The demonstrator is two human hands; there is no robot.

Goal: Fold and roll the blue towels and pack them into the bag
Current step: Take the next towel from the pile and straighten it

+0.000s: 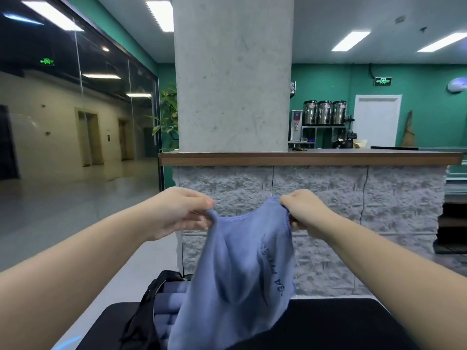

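Observation:
A blue towel (237,269) with dark printed lettering hangs in the air in front of me, held up by its top edge. My left hand (177,213) pinches the top left corner and my right hand (305,213) grips the top right corner. The cloth sags between them and drapes down over the table. Behind its lower left side stands a black bag (149,314) with loose straps, and several rolled blue towels (169,299) show inside it. The towel hides part of the bag.
A black table (341,324) lies under the towel. Ahead stand a stone-faced counter with a wooden top (303,157) and a concrete pillar (232,72). A glass wall and grey floor are to the left.

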